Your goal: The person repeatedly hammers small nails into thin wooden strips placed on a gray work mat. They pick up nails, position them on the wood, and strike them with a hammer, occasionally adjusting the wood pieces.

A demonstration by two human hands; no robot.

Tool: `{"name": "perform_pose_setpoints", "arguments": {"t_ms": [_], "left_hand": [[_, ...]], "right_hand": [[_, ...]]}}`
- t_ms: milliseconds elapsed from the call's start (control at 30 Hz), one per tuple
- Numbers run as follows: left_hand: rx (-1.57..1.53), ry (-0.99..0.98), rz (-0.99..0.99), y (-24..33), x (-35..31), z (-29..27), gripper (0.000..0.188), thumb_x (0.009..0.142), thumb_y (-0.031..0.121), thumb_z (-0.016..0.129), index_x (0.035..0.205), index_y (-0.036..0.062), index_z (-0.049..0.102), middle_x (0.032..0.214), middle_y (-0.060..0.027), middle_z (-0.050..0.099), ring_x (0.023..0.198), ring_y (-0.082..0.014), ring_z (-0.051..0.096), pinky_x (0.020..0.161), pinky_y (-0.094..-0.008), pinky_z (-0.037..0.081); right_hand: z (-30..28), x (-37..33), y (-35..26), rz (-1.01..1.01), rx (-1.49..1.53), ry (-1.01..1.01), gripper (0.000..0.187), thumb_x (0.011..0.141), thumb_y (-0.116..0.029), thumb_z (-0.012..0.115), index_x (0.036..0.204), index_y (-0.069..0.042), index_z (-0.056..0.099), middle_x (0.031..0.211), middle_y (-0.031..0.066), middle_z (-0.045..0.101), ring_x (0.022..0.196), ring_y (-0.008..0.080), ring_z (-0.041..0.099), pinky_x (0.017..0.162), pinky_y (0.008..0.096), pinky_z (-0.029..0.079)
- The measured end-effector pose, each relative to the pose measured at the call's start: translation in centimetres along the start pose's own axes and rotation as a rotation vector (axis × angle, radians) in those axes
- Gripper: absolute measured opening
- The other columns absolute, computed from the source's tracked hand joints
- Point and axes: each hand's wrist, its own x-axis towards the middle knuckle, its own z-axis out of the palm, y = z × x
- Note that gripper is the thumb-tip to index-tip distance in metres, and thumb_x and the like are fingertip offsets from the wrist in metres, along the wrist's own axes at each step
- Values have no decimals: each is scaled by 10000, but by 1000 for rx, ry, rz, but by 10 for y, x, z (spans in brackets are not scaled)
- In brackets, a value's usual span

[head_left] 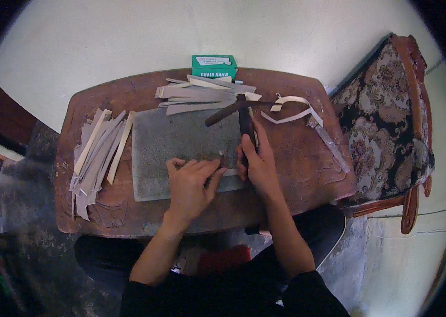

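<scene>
My right hand is wrapped round the dark handle of a hammer, which stands up above a grey stone-like slab. The hammer's long, narrow head reaches across the top of the handle. My left hand rests over the slab, its thumb and forefinger pinching a short upright piece with a pale round top; its exact kind is too small to tell. Between the two hands, a pale strip lies on the slab, partly hidden by the fingers.
On the wooden table, thin grey and cream strips are heaped at left, with another pile behind the slab. A green box stands at the back. A curled pale strip and flat tool lie right, near a patterned chair.
</scene>
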Motion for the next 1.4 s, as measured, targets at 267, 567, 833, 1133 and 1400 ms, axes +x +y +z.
{"name": "perform_pose_setpoints", "arguments": {"t_ms": [267,567,833,1133,1400], "left_hand": [[-65,-65,-57,2,0,-2,168,885,206,741,1022,108,732,871,-22,732,759,-195,647,827,-398,344],[-71,-54,-53,3,-2,-2,175,879,208,750,1021,106,737,859,-20,727,763,-191,648,819,-387,344],[-83,-36,-44,1,-3,-1,179,889,220,740,1035,116,737,878,-1,725,778,-181,648,825,-393,341],[-90,-26,-46,1,-3,1,167,888,214,741,1022,115,740,878,-7,726,780,-186,650,830,-393,338],[-64,-17,-32,2,-1,1,133,870,186,767,956,88,741,895,-25,746,768,-181,651,820,-383,340]], "right_hand": [[-2,-2,-2,36,76,-8,532,1068,-225,513,1562,-187,319,786,12,510,511,76,441,420,250,368],[-19,-36,-67,-112,-279,50,509,1042,-162,561,1525,-89,415,1164,77,633,862,138,610,732,268,500],[-22,-75,-111,-480,-731,-18,519,967,-84,637,1460,-34,480,1240,248,665,1173,372,664,954,390,506],[-21,-83,-112,-501,-810,-14,473,947,-122,685,1384,-19,535,1144,252,686,1014,419,696,837,427,542],[-19,-82,-116,-444,-805,-38,503,959,-114,662,1428,-23,503,1219,256,666,1056,422,684,875,429,539]]}}
